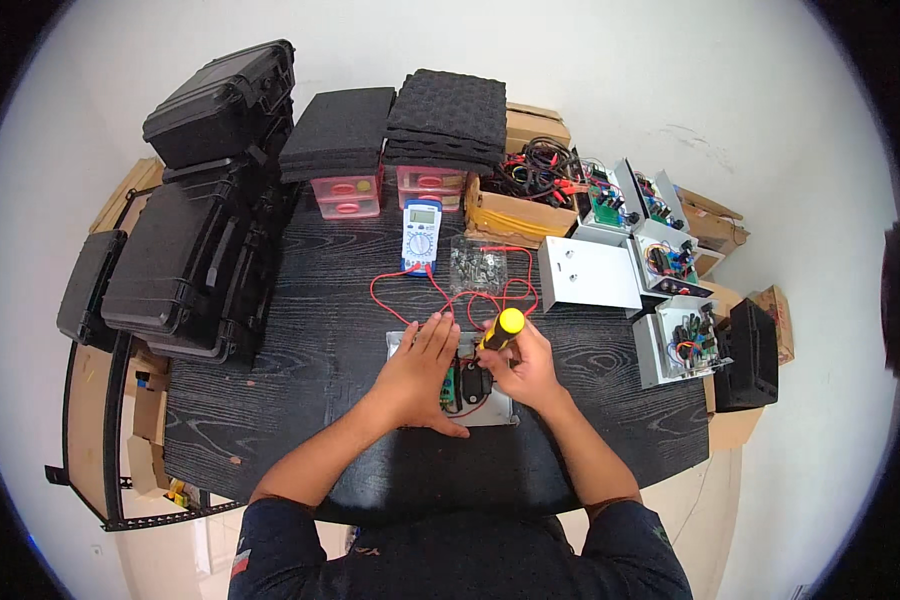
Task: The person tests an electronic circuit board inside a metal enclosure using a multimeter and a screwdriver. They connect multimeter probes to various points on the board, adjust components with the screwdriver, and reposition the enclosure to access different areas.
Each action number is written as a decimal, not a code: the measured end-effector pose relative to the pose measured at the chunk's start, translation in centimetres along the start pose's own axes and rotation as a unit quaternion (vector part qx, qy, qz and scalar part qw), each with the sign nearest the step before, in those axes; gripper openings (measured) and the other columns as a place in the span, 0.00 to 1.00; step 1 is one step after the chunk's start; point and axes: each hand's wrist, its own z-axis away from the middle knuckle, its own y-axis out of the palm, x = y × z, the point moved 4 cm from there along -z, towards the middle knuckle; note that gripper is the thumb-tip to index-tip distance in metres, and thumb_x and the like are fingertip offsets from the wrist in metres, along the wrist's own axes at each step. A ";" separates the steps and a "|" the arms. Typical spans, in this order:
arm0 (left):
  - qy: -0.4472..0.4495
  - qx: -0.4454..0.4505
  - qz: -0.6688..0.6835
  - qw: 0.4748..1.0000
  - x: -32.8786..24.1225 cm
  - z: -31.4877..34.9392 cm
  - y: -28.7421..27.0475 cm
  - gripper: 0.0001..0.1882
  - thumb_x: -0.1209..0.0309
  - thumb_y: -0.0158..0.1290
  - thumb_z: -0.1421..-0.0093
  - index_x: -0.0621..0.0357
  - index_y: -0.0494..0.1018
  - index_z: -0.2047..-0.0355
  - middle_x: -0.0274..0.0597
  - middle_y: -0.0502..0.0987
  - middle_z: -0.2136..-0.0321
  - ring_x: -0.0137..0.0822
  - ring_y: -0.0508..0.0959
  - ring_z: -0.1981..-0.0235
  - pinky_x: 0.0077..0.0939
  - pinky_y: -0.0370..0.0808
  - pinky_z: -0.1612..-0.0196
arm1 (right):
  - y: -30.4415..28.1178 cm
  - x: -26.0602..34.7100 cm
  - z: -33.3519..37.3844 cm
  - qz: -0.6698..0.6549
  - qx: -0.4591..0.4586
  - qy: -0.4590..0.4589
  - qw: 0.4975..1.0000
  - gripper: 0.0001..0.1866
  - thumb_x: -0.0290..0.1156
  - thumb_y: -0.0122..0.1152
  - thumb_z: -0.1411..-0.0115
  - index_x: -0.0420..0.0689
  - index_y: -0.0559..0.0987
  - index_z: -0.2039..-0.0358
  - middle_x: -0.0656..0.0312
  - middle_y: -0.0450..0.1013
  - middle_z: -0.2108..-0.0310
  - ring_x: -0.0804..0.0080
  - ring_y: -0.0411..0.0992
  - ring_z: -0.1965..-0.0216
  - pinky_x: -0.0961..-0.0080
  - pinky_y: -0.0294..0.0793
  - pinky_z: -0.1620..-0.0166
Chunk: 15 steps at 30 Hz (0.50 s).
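Note:
My right hand is closed round a yellow-and-black screwdriver, which tilts down toward a light grey metal tray-like housing in front of me. Its tip is hidden by my fingers and the parts below. Inside the housing are a green circuit board, a black block-shaped part and a red wire. My left hand lies flat across the left side of the housing, fingers stretched and thumb apart. Just beyond my hands stands a blue-and-white multimeter with red leads curling over the table.
A clear bag of small parts lies beside the multimeter. To the right are a white metal cover and several opened electronics boxes. Black hard cases are stacked left. Behind are foam sheets and a cardboard box of cables.

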 end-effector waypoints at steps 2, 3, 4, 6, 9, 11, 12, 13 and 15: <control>-0.002 0.002 0.000 1.000 0.0 0.0 0.0 0.82 0.21 0.64 0.64 0.77 0.48 0.27 0.67 0.50 0.25 0.59 0.46 0.21 0.57 0.44 0.22 | -0.2 0.5 -0.1 0.079 0.012 -0.004 0.997 0.17 0.21 0.68 0.34 0.33 0.76 0.48 0.61 0.73 0.57 0.72 0.79 0.56 0.74 0.86 0.53; -0.001 -0.002 0.001 1.000 0.0 0.1 0.1 0.82 0.21 0.64 0.64 0.77 0.48 0.27 0.67 0.50 0.25 0.59 0.46 0.21 0.57 0.44 0.22 | -0.3 0.0 0.0 0.100 0.015 0.003 0.995 0.16 0.20 0.69 0.35 0.32 0.76 0.49 0.61 0.73 0.57 0.72 0.79 0.56 0.74 0.86 0.52; 0.001 -0.005 0.001 1.000 0.0 0.1 0.1 0.82 0.21 0.64 0.64 0.77 0.48 0.27 0.67 0.50 0.25 0.59 0.46 0.21 0.57 0.45 0.22 | -0.3 -0.4 0.1 0.122 0.018 0.011 0.992 0.15 0.19 0.69 0.36 0.32 0.77 0.50 0.61 0.72 0.57 0.72 0.79 0.55 0.74 0.86 0.52; 0.003 -0.007 0.001 1.000 -0.1 0.1 0.0 0.82 0.21 0.64 0.64 0.77 0.49 0.27 0.67 0.50 0.25 0.59 0.46 0.21 0.57 0.45 0.22 | 0.2 -1.1 0.3 -0.055 -0.009 0.038 0.998 0.14 0.18 0.68 0.36 0.31 0.77 0.51 0.61 0.72 0.55 0.73 0.79 0.55 0.76 0.86 0.52; 0.001 -0.004 0.003 1.000 0.0 0.1 -0.1 0.82 0.21 0.64 0.64 0.77 0.49 0.27 0.68 0.50 0.25 0.60 0.47 0.22 0.56 0.45 0.22 | 0.4 -1.1 -0.1 -0.146 -0.022 0.057 0.987 0.16 0.16 0.69 0.37 0.32 0.76 0.50 0.61 0.74 0.55 0.75 0.78 0.55 0.77 0.85 0.53; 0.001 -0.004 0.003 1.000 0.0 0.1 -0.2 0.82 0.21 0.64 0.64 0.77 0.49 0.27 0.69 0.50 0.25 0.61 0.47 0.22 0.55 0.44 0.22 | 0.5 -1.2 -0.2 -0.173 -0.028 0.062 0.983 0.18 0.15 0.69 0.38 0.34 0.74 0.49 0.61 0.75 0.55 0.77 0.78 0.54 0.78 0.84 0.54; 0.003 -0.005 0.003 1.000 0.0 0.1 -0.2 0.82 0.21 0.64 0.64 0.77 0.50 0.27 0.69 0.50 0.25 0.61 0.47 0.22 0.55 0.44 0.22 | 0.6 -1.5 0.0 -0.199 -0.034 0.063 0.977 0.19 0.14 0.69 0.38 0.35 0.73 0.49 0.61 0.75 0.55 0.77 0.78 0.54 0.78 0.84 0.54; 0.004 -0.005 0.002 1.000 -0.1 0.1 -0.2 0.82 0.21 0.64 0.65 0.78 0.50 0.27 0.69 0.50 0.25 0.61 0.47 0.22 0.55 0.45 0.22 | 0.7 -1.9 0.1 -0.225 -0.040 0.064 0.971 0.20 0.14 0.69 0.39 0.36 0.73 0.48 0.61 0.75 0.54 0.77 0.78 0.54 0.79 0.84 0.54; 0.004 -0.006 0.005 1.000 -0.1 0.0 -0.1 0.82 0.21 0.64 0.65 0.78 0.50 0.28 0.69 0.50 0.25 0.61 0.47 0.22 0.56 0.45 0.22 | 0.4 -2.5 0.4 -0.127 -0.014 0.047 0.991 0.30 0.14 0.71 0.40 0.39 0.66 0.41 0.56 0.77 0.51 0.77 0.79 0.55 0.78 0.84 0.55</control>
